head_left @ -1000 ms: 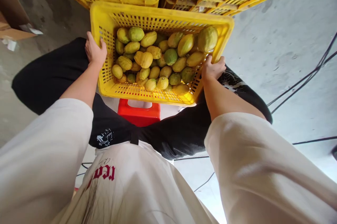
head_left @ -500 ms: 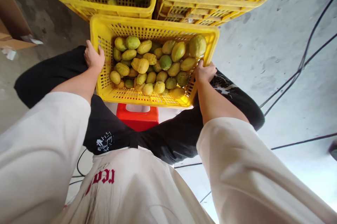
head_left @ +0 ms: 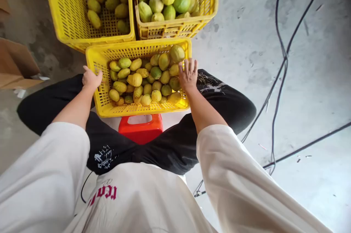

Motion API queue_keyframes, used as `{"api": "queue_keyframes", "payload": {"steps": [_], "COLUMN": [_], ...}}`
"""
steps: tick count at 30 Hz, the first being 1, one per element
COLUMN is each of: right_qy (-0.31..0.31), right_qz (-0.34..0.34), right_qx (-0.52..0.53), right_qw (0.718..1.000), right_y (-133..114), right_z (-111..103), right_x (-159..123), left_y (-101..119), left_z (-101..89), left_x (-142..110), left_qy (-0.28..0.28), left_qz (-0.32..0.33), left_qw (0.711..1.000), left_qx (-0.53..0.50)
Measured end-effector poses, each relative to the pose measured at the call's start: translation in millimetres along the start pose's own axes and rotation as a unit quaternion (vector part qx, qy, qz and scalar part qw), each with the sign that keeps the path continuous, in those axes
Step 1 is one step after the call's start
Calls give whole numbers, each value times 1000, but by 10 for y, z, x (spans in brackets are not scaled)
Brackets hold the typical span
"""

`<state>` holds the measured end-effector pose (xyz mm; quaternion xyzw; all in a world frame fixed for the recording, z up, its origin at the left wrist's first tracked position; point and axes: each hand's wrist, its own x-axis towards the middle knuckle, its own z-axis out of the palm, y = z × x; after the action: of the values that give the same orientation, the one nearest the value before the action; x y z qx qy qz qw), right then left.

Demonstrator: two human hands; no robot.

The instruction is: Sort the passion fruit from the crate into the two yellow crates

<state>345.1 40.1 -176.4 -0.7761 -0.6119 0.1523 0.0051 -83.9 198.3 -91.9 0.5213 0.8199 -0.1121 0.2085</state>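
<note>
A yellow plastic crate (head_left: 142, 111) sits between my knees, partly filled with yellow-green fruit (head_left: 135, 79) that look like small papayas. At its left end, my left hand (head_left: 91, 79) is closed around the rim, with the thumb toward the inside. My right hand (head_left: 188, 75) lies palm down on the right rim, its fingers stretched out and spread, pointing away from me. The fingers touch the rim and hide part of it.
Beyond the near crate stand a left crate (head_left: 64, 39) with several fruit and a right crate (head_left: 175, 28) heaped with greener ones. A red stool (head_left: 141, 132) is under me. Cardboard (head_left: 16, 61) lies at left; black cables (head_left: 283, 57) cross the right floor.
My right hand has loosened from the right rim and now lies spread on it. The near crate sits straighter against the two behind. The view has shifted, showing more of the far crates.
</note>
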Motion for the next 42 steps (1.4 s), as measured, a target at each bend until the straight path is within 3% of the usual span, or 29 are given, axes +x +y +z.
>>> {"api": "queue_keyframes", "payload": {"steps": [5, 9, 11, 14, 17, 19, 21, 25, 29, 36, 39, 42], "right_qy": [-26, 14, 13, -14, -29, -39, -42, -41, -58, -125, -155, -144], "right_qz": [-40, -31, -25, -39, -65, -75, -76, -86, -134, -190, -169, -137], "right_qx": [100, 267, 283, 190, 84, 43, 34, 57, 71, 99, 131, 197], "right_qw": [994, 963, 959, 981, 994, 995, 996, 994, 987, 969, 964, 960], "right_y": [-109, -164, -164, -161, -201, -264, -348, -536, -721, -1027, -1105, -1148], "right_z": [-64, -11, 14, 23, 18, 21, 28, 11, -88, -306, -346, -386], "right_x": [91, 265, 350, 437, 474, 490, 514, 597, 706, 774, 776, 808], "left_y": [107, 204, 234, 304, 471, 632, 795, 1023, 1106, 1046, 1032, 1134], "left_z": [-88, -30, 20, 101, 236, 382, 562, 887, 1012, 875, 631, 243], "left_x": [-10, -271, -391, -468, -456, -463, -514, -688, -793, -743, -584, -402], "left_qy": [-39, -8, 2, -16, -87, -130, -159, -208, -192, -183, -184, -188], "left_qz": [-3, 7, 27, 150, 321, 369, 346, 199, 150, 172, 197, 221], "left_qw": [998, 996, 994, 978, 930, 909, 918, 957, 970, 968, 963, 953], "left_qx": [58, 93, 106, 143, 157, 144, 113, 29, -1, 11, -19, -85]}}
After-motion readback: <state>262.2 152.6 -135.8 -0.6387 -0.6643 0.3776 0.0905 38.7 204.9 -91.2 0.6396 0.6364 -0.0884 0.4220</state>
